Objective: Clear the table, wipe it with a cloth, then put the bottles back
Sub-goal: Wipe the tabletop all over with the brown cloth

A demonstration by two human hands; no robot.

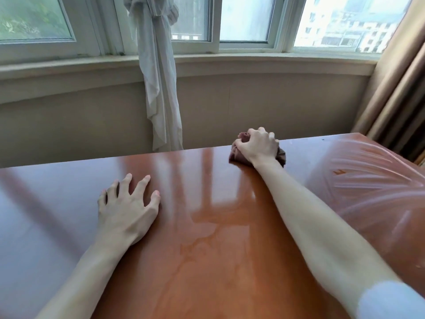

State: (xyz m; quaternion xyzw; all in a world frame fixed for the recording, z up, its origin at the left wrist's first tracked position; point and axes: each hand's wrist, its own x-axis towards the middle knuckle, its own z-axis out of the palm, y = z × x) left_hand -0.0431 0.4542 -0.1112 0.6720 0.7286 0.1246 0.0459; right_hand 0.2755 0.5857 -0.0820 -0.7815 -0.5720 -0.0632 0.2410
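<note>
A glossy reddish-brown wooden table fills the lower part of the view. My right hand reaches to the table's far edge and grips a bunched dark brown cloth, pressing it onto the surface. My left hand rests on the table at the left with its fingers spread and holds nothing. Wet streaks fan across the table's right side, and a damp patch shines near the middle. No bottles are in view.
Behind the table runs a beige wall under a window sill. A knotted white curtain hangs down to the table's far edge. Brown drapes hang at the right corner.
</note>
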